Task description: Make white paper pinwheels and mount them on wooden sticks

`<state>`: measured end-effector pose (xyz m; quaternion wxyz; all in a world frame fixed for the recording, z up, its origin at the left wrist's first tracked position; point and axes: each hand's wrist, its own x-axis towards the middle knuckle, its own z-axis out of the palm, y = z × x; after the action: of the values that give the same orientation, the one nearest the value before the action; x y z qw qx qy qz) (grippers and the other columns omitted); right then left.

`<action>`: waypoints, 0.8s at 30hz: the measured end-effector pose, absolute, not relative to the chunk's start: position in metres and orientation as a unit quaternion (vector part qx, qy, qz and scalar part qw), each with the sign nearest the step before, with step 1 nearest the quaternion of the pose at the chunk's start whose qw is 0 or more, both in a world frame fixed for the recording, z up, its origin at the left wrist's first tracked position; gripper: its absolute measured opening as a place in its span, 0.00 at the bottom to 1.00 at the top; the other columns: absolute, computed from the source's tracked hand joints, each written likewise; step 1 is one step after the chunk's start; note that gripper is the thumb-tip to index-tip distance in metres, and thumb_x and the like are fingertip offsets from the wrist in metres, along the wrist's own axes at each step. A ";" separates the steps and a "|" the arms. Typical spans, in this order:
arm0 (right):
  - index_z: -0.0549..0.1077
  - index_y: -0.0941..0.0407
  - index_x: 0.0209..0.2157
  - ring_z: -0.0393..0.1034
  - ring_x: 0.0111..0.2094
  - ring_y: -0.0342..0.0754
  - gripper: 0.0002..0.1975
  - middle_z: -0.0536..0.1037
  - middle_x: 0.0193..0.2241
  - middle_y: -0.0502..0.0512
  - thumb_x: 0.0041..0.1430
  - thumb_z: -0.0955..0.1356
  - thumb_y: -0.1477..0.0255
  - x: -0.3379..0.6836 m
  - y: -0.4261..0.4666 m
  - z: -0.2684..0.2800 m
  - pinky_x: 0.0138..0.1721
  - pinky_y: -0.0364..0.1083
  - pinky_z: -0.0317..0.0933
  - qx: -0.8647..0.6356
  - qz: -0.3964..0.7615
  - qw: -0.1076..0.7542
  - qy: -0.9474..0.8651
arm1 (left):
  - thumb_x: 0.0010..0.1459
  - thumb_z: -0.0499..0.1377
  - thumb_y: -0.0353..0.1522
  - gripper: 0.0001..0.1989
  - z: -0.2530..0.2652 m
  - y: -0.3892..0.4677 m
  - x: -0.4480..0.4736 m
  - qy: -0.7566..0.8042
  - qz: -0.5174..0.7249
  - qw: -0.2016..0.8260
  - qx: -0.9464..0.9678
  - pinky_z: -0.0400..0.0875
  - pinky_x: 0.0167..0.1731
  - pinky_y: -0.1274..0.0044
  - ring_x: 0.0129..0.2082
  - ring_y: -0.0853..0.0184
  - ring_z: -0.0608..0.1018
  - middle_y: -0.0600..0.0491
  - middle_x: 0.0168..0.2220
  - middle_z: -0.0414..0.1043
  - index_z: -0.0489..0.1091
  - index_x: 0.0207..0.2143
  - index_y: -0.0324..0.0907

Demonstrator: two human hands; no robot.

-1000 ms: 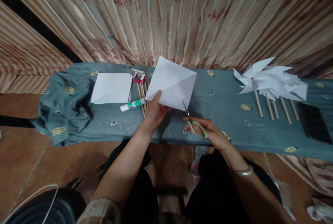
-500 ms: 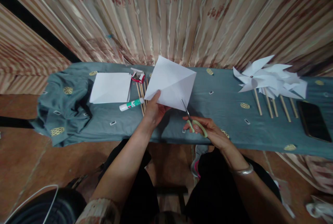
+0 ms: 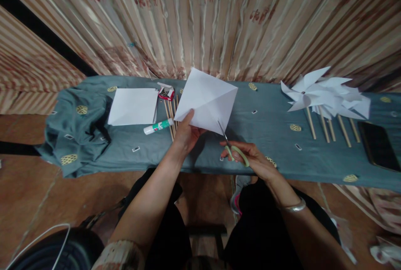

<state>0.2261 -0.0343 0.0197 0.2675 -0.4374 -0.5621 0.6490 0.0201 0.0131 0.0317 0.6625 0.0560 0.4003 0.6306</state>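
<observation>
A square sheet of white paper (image 3: 206, 98) with diagonal creases is held above the table by my left hand (image 3: 188, 134). The thumb lies on top of the sheet and the fingers are underneath, near its left and lower edge. My right hand (image 3: 250, 157) grips green-handled scissors (image 3: 238, 155), with fingers in the loops. Their blades cross the sheet's lower corner, one blade showing on top and the other hidden beneath. Whether a slit has been cut there I cannot tell.
Left of the sheet lie a paper stack (image 3: 133, 107), a glue stick (image 3: 158, 126), several wooden sticks (image 3: 171, 113) and an opened small red box (image 3: 166, 92) of metal pieces. Paper pinwheels (image 3: 326, 92) on sticks and a black phone (image 3: 379, 145) rest on the right. A curtain (image 3: 200, 23) hangs behind the table.
Both hands hold nearly the same pose. The paper and scissors have shifted only very slightly, and the blades still lie at the lower corner.
</observation>
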 end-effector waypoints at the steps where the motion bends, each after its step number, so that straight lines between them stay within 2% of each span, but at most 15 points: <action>1: 0.76 0.57 0.49 0.71 0.31 0.45 0.27 0.81 0.33 0.55 0.52 0.72 0.54 0.226 -0.034 0.019 0.36 0.46 0.67 -0.436 0.649 0.269 -0.562 | 0.60 0.58 0.29 0.06 0.032 0.013 0.020 0.402 0.631 0.661 0.057 0.76 0.45 0.71 0.32 0.68 0.80 0.55 0.33 0.79 0.72 0.40 0.42; 5: 0.76 0.57 0.48 0.71 0.30 0.44 0.27 0.80 0.32 0.54 0.52 0.73 0.55 0.227 -0.034 0.017 0.34 0.45 0.67 -0.431 0.659 0.273 -0.553 | 0.61 0.57 0.27 0.09 0.032 0.013 0.019 0.401 0.650 0.640 0.079 0.76 0.45 0.73 0.34 0.68 0.81 0.55 0.34 0.80 0.73 0.43 0.43; 8: 0.77 0.58 0.48 0.71 0.29 0.44 0.27 0.80 0.31 0.55 0.50 0.74 0.57 0.228 -0.034 0.015 0.33 0.44 0.66 -0.430 0.667 0.274 -0.543 | 0.59 0.58 0.23 0.13 0.034 0.012 0.019 0.399 0.662 0.627 0.103 0.76 0.40 0.76 0.33 0.70 0.80 0.56 0.36 0.80 0.74 0.44 0.44; 12: 0.78 0.57 0.46 0.70 0.27 0.42 0.25 0.80 0.30 0.54 0.48 0.75 0.58 0.227 -0.034 0.016 0.30 0.43 0.66 -0.443 0.669 0.273 -0.530 | 0.48 0.63 0.18 0.25 0.035 0.010 0.021 0.412 0.665 0.611 0.123 0.74 0.36 0.78 0.33 0.70 0.81 0.56 0.37 0.80 0.73 0.47 0.46; 16: 0.78 0.58 0.46 0.69 0.27 0.42 0.25 0.80 0.30 0.54 0.48 0.75 0.59 0.226 -0.034 0.017 0.30 0.43 0.66 -0.444 0.677 0.272 -0.521 | 0.40 0.67 0.18 0.34 0.033 0.009 0.023 0.392 0.686 0.592 0.157 0.73 0.39 0.76 0.38 0.65 0.82 0.54 0.40 0.81 0.71 0.52 0.45; 20: 0.78 0.56 0.47 0.69 0.27 0.42 0.25 0.80 0.30 0.54 0.48 0.75 0.59 0.227 -0.034 0.017 0.29 0.43 0.65 -0.438 0.677 0.266 -0.528 | 0.37 0.68 0.19 0.35 0.030 0.010 0.024 0.378 0.698 0.581 0.182 0.72 0.43 0.75 0.42 0.64 0.81 0.53 0.40 0.81 0.71 0.51 0.44; 24: 0.78 0.57 0.47 0.69 0.27 0.43 0.25 0.79 0.30 0.53 0.49 0.75 0.59 0.227 -0.034 0.017 0.30 0.43 0.64 -0.440 0.677 0.266 -0.527 | 0.38 0.67 0.19 0.31 0.030 0.010 0.024 0.387 0.695 0.578 0.180 0.73 0.43 0.74 0.41 0.63 0.81 0.53 0.38 0.81 0.72 0.48 0.42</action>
<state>0.2270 -0.0340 0.0172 0.2658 -0.4400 -0.5269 0.6768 0.0242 0.0099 0.0301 0.5785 0.1802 0.3872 0.6950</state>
